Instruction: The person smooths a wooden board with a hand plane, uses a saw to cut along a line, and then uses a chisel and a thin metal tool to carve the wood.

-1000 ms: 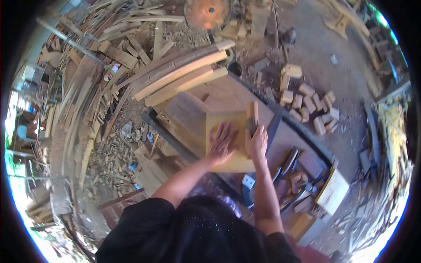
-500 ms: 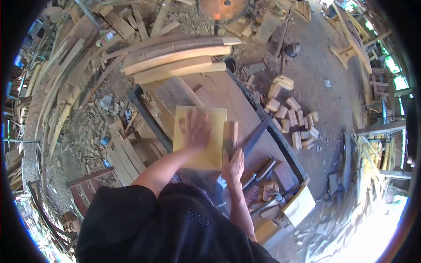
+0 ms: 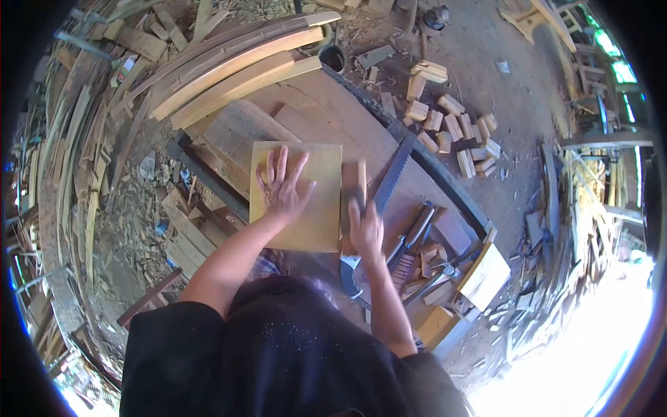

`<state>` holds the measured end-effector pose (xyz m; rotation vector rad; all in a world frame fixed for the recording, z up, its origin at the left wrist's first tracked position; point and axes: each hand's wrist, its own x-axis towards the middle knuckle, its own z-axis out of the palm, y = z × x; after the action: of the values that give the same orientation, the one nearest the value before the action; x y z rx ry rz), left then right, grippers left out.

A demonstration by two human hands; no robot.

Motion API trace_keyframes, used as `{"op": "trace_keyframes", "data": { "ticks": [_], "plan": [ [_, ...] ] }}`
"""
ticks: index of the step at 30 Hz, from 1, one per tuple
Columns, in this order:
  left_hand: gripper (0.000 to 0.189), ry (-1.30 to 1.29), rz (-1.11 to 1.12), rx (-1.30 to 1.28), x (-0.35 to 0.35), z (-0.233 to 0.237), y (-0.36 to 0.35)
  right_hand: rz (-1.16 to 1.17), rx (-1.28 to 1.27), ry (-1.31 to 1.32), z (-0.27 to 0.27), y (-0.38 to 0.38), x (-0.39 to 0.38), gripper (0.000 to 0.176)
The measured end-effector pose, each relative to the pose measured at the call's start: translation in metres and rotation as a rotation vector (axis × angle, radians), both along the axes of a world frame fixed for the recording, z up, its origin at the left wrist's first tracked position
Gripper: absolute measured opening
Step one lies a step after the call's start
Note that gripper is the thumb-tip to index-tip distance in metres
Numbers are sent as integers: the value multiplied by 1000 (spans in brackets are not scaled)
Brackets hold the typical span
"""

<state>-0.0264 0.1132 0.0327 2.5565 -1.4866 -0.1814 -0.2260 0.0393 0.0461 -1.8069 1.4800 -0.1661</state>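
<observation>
My left hand (image 3: 281, 191) lies with its fingers spread on a square, pale yellow board (image 3: 316, 222) that rests on the workbench (image 3: 326, 111). Along the board's right edge stands a narrow wooden block (image 3: 356, 179), light on one side and darker on its face. My right hand (image 3: 366, 233) grips the lower end of this block, its thumb upward; motion blurs it a little. Just right of the block is a handsaw blade (image 3: 394, 174) with its teeth showing. A blue and white curved piece (image 3: 350, 276) lies below the board's lower right corner.
Chisel-like tools (image 3: 418, 226), a hammer (image 3: 439, 274) and wood pieces crowd the bench's right end. Long curved timbers (image 3: 236, 76) lie across its far end. Small wooden blocks (image 3: 455, 128) are heaped on the floor at right; scrap wood (image 3: 83, 139) covers the left.
The view has shifted, so the bench and board sit further left and higher. My left hand has moved towards the board's left side, fingers more spread. My right hand still grips the block.
</observation>
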Motion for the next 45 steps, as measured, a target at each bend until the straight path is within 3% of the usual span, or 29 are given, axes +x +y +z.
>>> {"op": "trace_keyframes", "data": {
  "ticks": [4,8,11,14,18,22,25,30,32,36,39,42,45],
  "plan": [
    [68,-56,-21,-33,0,-5,0,-101,-33,-120,4,63,-33,46],
    [66,-96,-40,-7,-1,-5,0,-88,-140,-31,-9,-18,28,50],
    [65,-89,0,-12,-5,-15,-1,-88,-181,-118,-10,-34,37,52],
    [65,-71,117,-26,-20,-22,-13,-72,-47,-93,-4,24,-12,47],
    [69,-52,74,15,-21,-11,-15,-91,-11,-137,-6,60,-37,45],
    [75,21,103,52,-25,-5,-16,-75,-131,-91,1,-40,49,47],
    [77,30,154,114,-25,-4,-21,-41,-190,-123,1,-55,62,48],
    [76,49,143,43,-23,-7,-20,-113,32,-111,-4,48,-29,46],
    [75,33,130,49,-21,-7,-17,-63,34,-57,-1,48,-32,46],
    [73,25,137,38,-24,-7,-21,-69,-81,-45,-21,-45,42,53],
    [73,25,147,39,-22,-6,-18,-43,-149,-72,-13,-58,54,52],
    [74,45,155,29,-24,-8,-18,-18,19,-62,-8,5,-4,49],
    [73,38,159,24,-21,-10,-17,-16,2,-41,-4,44,-34,46]
  ]
}}
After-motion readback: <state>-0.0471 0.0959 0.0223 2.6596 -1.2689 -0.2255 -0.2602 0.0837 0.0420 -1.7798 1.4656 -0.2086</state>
